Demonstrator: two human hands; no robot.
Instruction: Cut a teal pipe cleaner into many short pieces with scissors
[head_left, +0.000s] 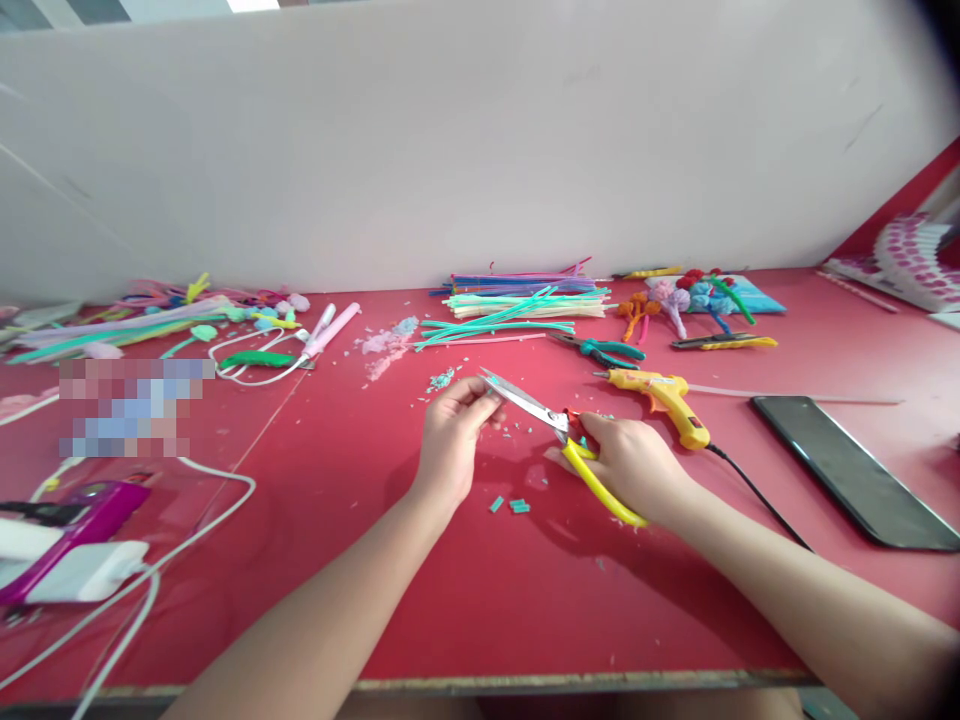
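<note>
My right hand (pixel 634 465) grips yellow-handled scissors (pixel 529 403), whose blades point left and up toward my other hand. My left hand (pixel 454 435) is closed in a pinch beside the blade tips. A tiny bit of teal shows at its fingertips, probably a piece of pipe cleaner, but it is mostly hidden. Below the hands, several short teal pieces (pixel 517 506) lie on the red table (pixel 465 610). A small heap of teal fluff (pixel 441 380) rests just beyond my left hand.
Bundled pipe cleaners (pixel 525 305) lie along the back, near teal-handled pliers (pixel 607 352). At right are a yellow glue gun (pixel 660 395) with its cord and a black phone (pixel 855 470). Fluffy flowers (pixel 697 295) sit behind. Left are a pink styling iron (pixel 330 330), white cables and a purple power strip (pixel 90 520).
</note>
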